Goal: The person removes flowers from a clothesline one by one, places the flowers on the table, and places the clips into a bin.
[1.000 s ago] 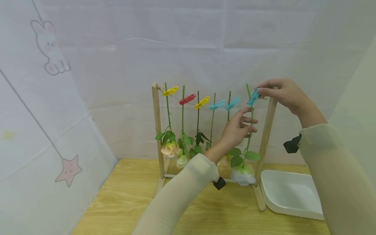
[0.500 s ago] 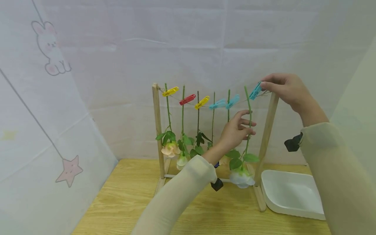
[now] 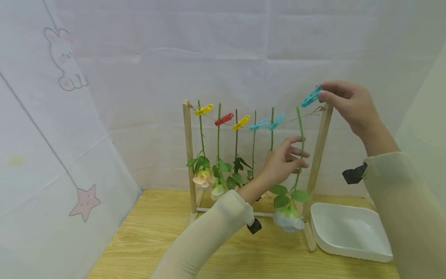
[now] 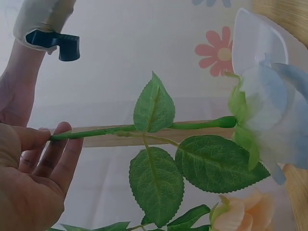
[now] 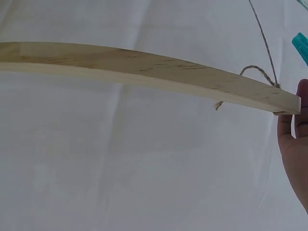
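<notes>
My left hand (image 3: 278,164) pinches the green stem of a pale blue-white rose (image 3: 288,221), which hangs head down near the rack's right post. In the left wrist view the rose's head (image 4: 269,108) points right, and its stem lies between thumb and fingers. My right hand (image 3: 353,108) pinches a blue clothespin (image 3: 311,97) above the twine line (image 3: 294,118), apart from the rose's stem. Only part of that clothespin (image 5: 301,45) shows in the right wrist view. Several other flowers, such as a peach rose (image 3: 203,178), hang head down from clothespins on the line.
A wooden rack (image 3: 188,155) holds the twine between two posts; its right post (image 3: 317,162) stands beside my hands. A white tray (image 3: 348,232) sits on the wooden table (image 3: 139,232) at the right. Yellow (image 3: 203,110), red (image 3: 224,119) and blue clothespins (image 3: 258,124) grip the hanging stems.
The blue clothespin has come away from the rose's stem and the line, moving up and right in my right hand. My left hand and the rose have dropped slightly.
</notes>
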`<state>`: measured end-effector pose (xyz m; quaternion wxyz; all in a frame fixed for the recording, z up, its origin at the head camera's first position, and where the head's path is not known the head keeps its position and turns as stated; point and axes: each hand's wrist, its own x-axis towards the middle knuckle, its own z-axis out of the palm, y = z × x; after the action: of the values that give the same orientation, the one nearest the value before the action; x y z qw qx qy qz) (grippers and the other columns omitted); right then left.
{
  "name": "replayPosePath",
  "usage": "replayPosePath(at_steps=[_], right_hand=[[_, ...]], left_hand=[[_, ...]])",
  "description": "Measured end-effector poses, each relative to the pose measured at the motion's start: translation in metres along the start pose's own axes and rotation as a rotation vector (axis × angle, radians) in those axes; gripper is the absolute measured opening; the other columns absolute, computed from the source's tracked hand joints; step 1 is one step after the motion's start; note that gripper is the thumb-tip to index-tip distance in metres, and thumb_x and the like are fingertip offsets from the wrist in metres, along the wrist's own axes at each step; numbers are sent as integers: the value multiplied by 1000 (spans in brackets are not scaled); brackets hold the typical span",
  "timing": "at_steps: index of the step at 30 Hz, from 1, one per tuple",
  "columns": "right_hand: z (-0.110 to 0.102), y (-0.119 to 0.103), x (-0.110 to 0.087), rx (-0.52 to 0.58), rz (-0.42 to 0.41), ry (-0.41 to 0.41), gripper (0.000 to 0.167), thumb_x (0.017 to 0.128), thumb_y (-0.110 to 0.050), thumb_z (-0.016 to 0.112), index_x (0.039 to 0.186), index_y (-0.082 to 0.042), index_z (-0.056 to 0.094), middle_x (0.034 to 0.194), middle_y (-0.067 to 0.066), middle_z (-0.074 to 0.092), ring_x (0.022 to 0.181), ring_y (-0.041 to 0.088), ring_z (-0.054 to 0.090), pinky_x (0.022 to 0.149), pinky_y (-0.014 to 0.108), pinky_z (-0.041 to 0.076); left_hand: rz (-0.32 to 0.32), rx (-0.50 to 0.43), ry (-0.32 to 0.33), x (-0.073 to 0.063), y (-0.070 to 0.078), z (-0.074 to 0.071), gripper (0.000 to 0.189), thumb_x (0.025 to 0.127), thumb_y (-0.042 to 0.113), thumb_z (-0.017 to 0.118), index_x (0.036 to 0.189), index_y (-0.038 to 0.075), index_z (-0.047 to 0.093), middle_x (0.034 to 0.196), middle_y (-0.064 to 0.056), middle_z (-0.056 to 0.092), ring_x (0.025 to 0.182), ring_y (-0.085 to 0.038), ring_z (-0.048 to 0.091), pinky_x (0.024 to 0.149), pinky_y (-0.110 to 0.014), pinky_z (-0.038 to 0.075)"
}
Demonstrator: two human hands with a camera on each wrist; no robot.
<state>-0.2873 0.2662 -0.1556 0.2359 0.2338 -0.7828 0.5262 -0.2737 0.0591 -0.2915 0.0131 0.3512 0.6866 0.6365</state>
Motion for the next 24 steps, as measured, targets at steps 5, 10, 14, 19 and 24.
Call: replayPosePath(at_steps=[5, 10, 14, 19, 24], right_hand=[[-1, 0, -9, 87, -56, 20, 30, 93, -6, 72, 123, -1, 71, 98, -6, 73, 97, 13, 59, 84, 15, 47], [-1, -1, -22, 118, -104, 25, 28, 93, -1, 71, 121, 2, 71, 99, -5, 75, 98, 11, 62, 86, 13, 50], [-2, -2, -32, 40, -124, 48, 29, 93, 0, 70, 122, 2, 71, 103, -7, 75, 100, 9, 65, 86, 11, 50], [1, 1, -45, 124, -148, 37, 30, 91, 7, 70, 121, 7, 70, 101, -3, 76, 95, 10, 67, 85, 13, 52], [7, 10, -59, 222, -191, -9, 31, 90, 14, 66, 120, 12, 67, 100, 1, 76, 91, 11, 68, 83, 15, 54]], left_hand=[[12, -7, -39, -13, 4, -4, 60, 100, 1, 61, 153, 18, 40, 121, -13, 70, 88, -6, 71, 76, -26, 60], [6, 40, -58, -28, 4, -15, 59, 100, 3, 62, 152, 22, 42, 119, -10, 71, 89, -6, 71, 76, -26, 60], [13, 73, -81, -39, 2, -25, 60, 100, 4, 62, 153, 22, 41, 120, -13, 70, 91, -8, 71, 75, -25, 60], [29, 152, -90, -50, 2, -35, 60, 100, 2, 62, 153, 18, 41, 119, -12, 70, 92, -15, 73, 73, -25, 59], [13, 217, -87, -63, 2, -42, 60, 99, 1, 62, 153, 18, 42, 118, -10, 71, 90, -13, 73, 75, -24, 59]])
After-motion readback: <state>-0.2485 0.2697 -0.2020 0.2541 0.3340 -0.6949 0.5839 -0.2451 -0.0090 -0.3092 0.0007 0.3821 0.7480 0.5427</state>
